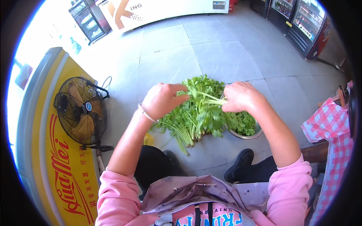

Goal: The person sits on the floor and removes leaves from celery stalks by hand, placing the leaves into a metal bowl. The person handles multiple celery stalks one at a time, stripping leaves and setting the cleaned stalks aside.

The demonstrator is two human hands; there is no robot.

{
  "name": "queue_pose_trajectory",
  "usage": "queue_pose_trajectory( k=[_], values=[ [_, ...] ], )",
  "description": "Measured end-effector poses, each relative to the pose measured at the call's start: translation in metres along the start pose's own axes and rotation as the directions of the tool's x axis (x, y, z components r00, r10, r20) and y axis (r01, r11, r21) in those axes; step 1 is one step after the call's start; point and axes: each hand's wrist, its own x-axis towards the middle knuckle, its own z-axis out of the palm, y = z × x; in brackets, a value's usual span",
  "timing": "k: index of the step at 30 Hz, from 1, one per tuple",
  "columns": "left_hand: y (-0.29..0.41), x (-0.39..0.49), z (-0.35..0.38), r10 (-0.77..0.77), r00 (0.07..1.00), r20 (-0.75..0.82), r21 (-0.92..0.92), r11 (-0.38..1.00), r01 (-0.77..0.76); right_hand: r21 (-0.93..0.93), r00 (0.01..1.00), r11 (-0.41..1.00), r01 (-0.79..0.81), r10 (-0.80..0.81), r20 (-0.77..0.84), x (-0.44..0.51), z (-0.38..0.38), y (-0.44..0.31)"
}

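My right hand (240, 97) grips the pale stalks of a small bunch of leafy celery (210, 100), its leaves pointing left and down. Beside those leaves is my left hand (167, 100), thumb and forefinger apart with nothing between them; a bangle circles the wrist. Beneath both hands a heap of celery (186, 120) lies on the floor, root ends towards me. To its right stands a round metal basin (249, 137) with green leaves (244, 124) inside, partly hidden by my right hand and forearm.
A black floor fan (82, 110) stands at the left against a yellow freezer cabinet (68, 169). My shoes are just below the heap and basin. A checked cloth (328, 121) hangs at the right. Farther off are a white chest freezer (169, 11) and drinks fridges (305, 25). Something yellow (148, 139) lies by my left forearm.
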Motion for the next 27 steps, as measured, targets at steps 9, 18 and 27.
queue_pose_trajectory(
  k=[9, 18, 27],
  values=[
    [0.048, -0.007, 0.096, 0.243, 0.970, 0.011, -0.775, 0.614, -0.145, 0.587, 0.980, 0.787, 0.189, -0.113, -0.164, -0.045, -0.002, -0.002],
    [0.049, -0.028, 0.104, 0.148, 0.897, 0.416, -0.909, 0.113, 0.402, 0.981, 0.982, -0.112, 0.160, -0.078, -0.169, -0.052, 0.091, 0.008],
    [0.035, -0.021, 0.122, 0.176, 0.905, 0.386, -0.922, 0.082, 0.378, 0.981, 0.991, -0.160, 0.111, -0.055, -0.121, -0.032, 0.111, 0.011]
  ],
)
